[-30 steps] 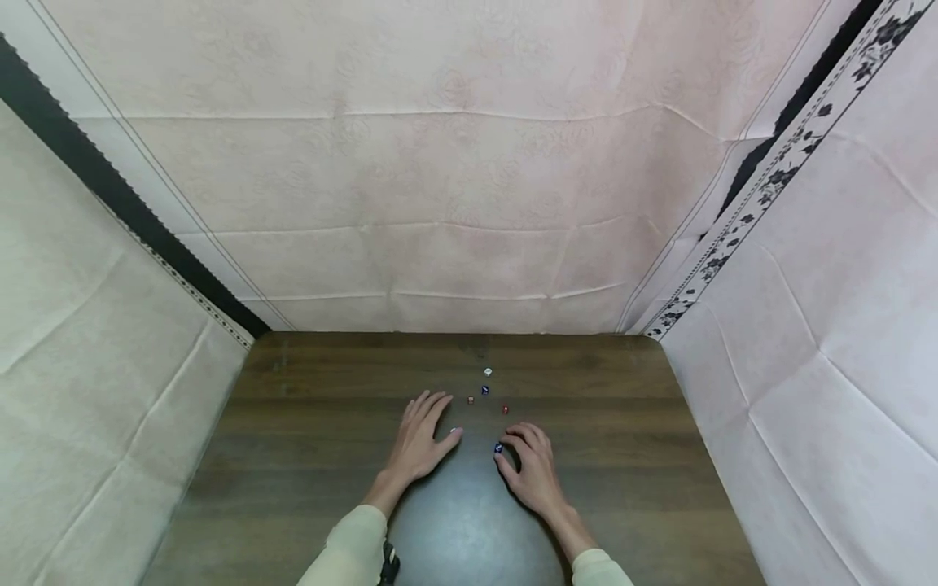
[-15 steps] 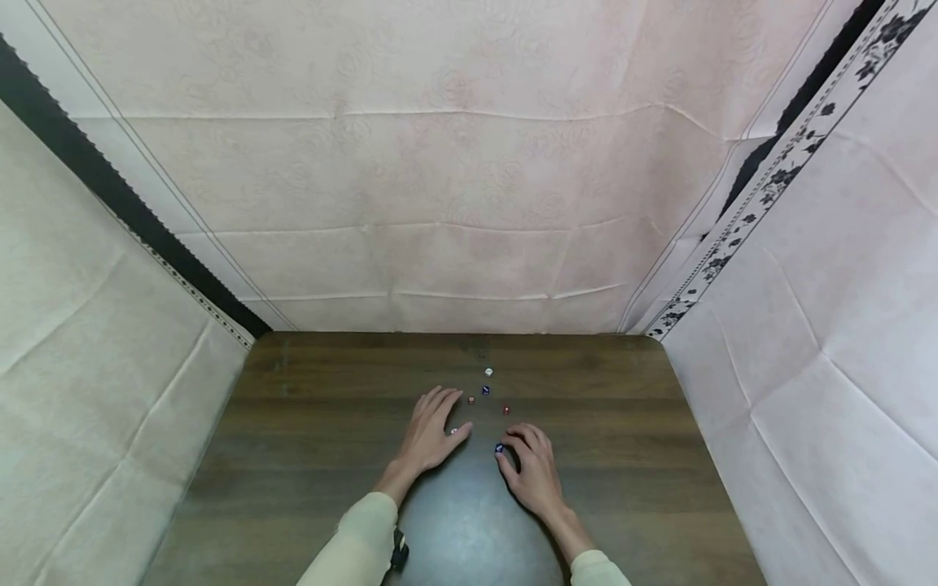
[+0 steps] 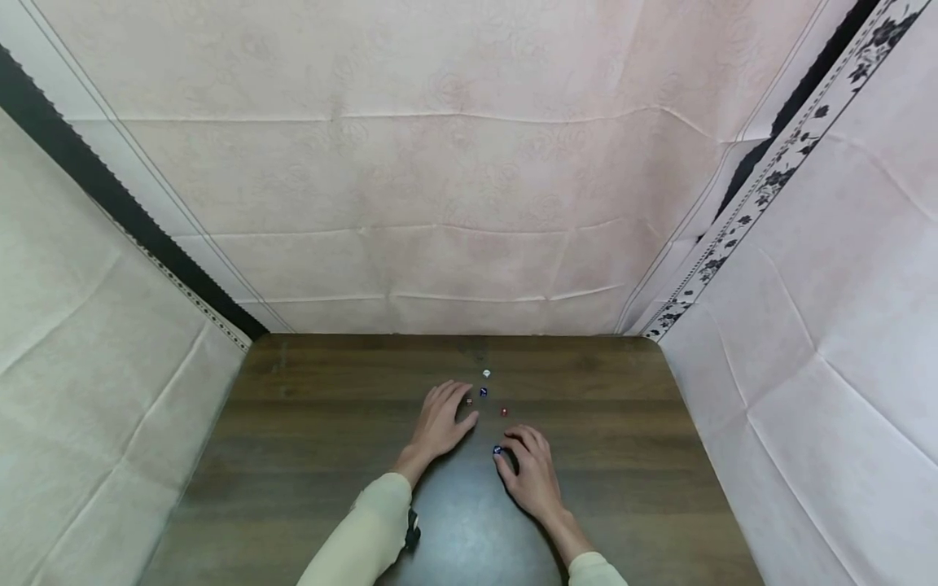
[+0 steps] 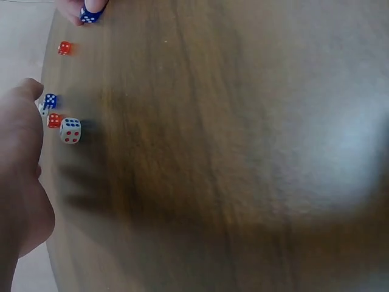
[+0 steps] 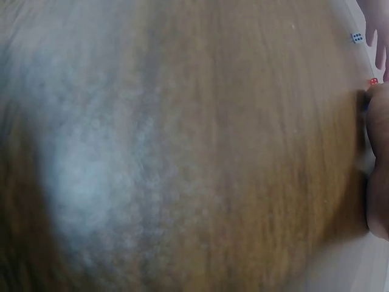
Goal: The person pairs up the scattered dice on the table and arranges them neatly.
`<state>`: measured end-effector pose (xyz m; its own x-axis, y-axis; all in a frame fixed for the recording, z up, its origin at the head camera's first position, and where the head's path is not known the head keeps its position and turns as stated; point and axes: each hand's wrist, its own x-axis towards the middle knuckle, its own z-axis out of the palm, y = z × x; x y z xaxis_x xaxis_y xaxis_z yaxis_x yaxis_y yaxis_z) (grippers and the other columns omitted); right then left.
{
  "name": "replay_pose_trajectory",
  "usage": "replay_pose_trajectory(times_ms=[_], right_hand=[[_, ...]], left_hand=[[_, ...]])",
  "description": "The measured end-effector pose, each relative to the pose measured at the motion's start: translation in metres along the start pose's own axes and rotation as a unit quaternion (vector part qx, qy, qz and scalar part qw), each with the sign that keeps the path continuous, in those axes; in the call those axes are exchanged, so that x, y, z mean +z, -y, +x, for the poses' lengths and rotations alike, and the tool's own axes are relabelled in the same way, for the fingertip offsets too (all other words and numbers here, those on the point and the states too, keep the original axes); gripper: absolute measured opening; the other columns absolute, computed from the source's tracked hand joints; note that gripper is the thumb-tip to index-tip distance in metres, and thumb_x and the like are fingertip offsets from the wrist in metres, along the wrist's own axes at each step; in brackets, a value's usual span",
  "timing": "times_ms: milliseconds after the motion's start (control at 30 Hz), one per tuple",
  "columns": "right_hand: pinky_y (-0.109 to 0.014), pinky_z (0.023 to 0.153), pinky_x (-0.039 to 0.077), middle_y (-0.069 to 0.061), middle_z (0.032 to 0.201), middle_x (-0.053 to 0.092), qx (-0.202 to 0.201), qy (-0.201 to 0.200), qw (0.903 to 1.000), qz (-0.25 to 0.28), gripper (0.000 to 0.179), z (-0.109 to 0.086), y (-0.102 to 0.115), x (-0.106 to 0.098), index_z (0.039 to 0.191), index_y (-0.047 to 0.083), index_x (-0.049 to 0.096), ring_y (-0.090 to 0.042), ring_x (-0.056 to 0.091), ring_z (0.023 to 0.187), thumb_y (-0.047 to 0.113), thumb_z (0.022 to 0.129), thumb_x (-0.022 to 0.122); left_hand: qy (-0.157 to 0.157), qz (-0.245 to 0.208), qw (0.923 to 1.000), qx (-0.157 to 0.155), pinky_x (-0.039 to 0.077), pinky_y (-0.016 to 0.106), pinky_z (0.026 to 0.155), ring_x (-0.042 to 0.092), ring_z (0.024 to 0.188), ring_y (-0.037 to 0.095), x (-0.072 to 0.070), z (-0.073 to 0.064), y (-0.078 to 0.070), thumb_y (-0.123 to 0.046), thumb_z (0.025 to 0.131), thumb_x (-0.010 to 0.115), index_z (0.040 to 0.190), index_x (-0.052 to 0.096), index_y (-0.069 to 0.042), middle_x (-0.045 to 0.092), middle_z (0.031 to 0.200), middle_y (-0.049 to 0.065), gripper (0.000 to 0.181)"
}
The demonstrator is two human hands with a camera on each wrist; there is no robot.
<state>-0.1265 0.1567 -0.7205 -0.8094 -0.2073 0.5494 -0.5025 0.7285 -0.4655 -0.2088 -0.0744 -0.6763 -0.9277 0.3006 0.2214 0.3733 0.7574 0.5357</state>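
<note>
My right hand (image 3: pixel 533 476) pinches a blue die (image 3: pixel 497 449) between thumb and fingertip, low over the table; the left wrist view shows white pips on this die (image 4: pixel 90 15). With its fingers extended, my left hand (image 3: pixel 442 422) hovers beside a small red die (image 3: pixel 469 401) and holds nothing that I can see. A white die with blue and red pips (image 4: pixel 70 131) lies under the left hand, hidden in the head view. Just beyond are another blue die (image 3: pixel 484 392) and another white die (image 3: pixel 487 373). A second red die (image 3: pixel 504 412) sits ahead of the right hand.
The dice rest on a brown wood-grain table (image 3: pixel 315 456). Pale cloth hangs behind its far edge (image 3: pixel 454 277) and along both sides. A dark band wraps the left wrist (image 3: pixel 413 529).
My left hand has moved forward and to the right, closer to the small red die, and now covers the white die in the head view. The right hand stays put with its blue die.
</note>
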Motion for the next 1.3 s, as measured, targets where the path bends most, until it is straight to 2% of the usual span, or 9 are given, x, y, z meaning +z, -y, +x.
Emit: replay_pose_trajectory(times_ms=[167,367,533,733,967,1133,1300], right_hand=[[-0.063,0.114,0.048,-0.013,0.128,0.078,-0.003,-0.005,0.9999,-0.01,0.021,-0.001,-0.002,0.002,0.107,0.01,0.082,-0.041,0.067,0.132,0.014,0.09,0.095],[-0.063,0.114,0.048,-0.013,0.128,0.078,-0.007,-0.003,0.9999,-0.009,0.021,-0.001,-0.003,0.002,0.108,0.011,0.082,-0.042,0.068,0.131,0.015,0.091,0.094],[-0.066,0.114,0.049,-0.015,0.128,0.078,0.0,0.007,0.9999,-0.007,0.02,0.0,0.001,-0.001,0.109,0.01,0.083,-0.044,0.068,0.131,0.015,0.093,0.093],[-0.064,0.114,0.049,-0.014,0.128,0.078,-0.004,0.0,0.9998,-0.017,0.021,0.001,0.0,0.001,0.108,0.011,0.082,-0.042,0.068,0.131,0.015,0.091,0.094],[-0.064,0.111,0.051,-0.013,0.127,0.078,-0.013,-0.005,0.9996,-0.025,0.021,-0.003,0.0,0.002,0.107,0.012,0.082,-0.041,0.069,0.129,0.015,0.091,0.094],[-0.065,0.111,0.051,-0.015,0.126,0.079,-0.02,-0.018,0.9994,-0.023,0.021,0.0,-0.001,0.003,0.107,0.009,0.081,-0.043,0.069,0.128,0.013,0.09,0.094],[-0.068,0.108,0.052,-0.018,0.125,0.079,-0.026,-0.019,0.9993,-0.017,0.022,0.0,0.001,0.002,0.106,0.007,0.082,-0.047,0.07,0.125,0.011,0.089,0.095]], left_hand=[[0.008,0.014,0.9999,-0.006,0.037,0.067,0.133,0.056,0.157,0.041,0.004,0.01,0.001,-0.035,0.108,0.078,0.154,0.067,-0.012,0.068,0.158,0.016,0.053],[0.003,0.013,0.9999,-0.004,0.039,0.067,0.132,0.059,0.153,0.04,0.008,0.02,-0.001,-0.032,0.107,0.079,0.149,0.071,-0.011,0.071,0.154,0.015,0.047],[0.005,0.0,1.0,-0.008,0.039,0.068,0.132,0.061,0.151,0.041,0.008,0.025,-0.005,-0.028,0.107,0.08,0.146,0.073,-0.01,0.073,0.151,0.016,0.043],[0.005,-0.002,0.9999,-0.012,0.041,0.069,0.129,0.063,0.149,0.041,0.011,0.029,-0.007,-0.026,0.106,0.08,0.143,0.075,-0.009,0.075,0.147,0.016,0.041],[0.025,0.012,0.9995,-0.017,0.041,0.067,0.129,0.062,0.148,0.043,0.017,0.031,-0.005,-0.028,0.107,0.08,0.145,0.074,-0.01,0.075,0.146,0.015,0.042],[0.012,0.009,0.9996,-0.023,0.04,0.065,0.13,0.061,0.147,0.04,0.021,0.035,-0.004,-0.029,0.109,0.078,0.145,0.074,-0.014,0.074,0.146,0.012,0.04],[-0.011,-0.007,0.9993,-0.034,0.04,0.067,0.129,0.062,0.144,0.041,0.027,0.036,-0.004,-0.027,0.107,0.08,0.139,0.078,-0.014,0.075,0.143,0.012,0.034]])
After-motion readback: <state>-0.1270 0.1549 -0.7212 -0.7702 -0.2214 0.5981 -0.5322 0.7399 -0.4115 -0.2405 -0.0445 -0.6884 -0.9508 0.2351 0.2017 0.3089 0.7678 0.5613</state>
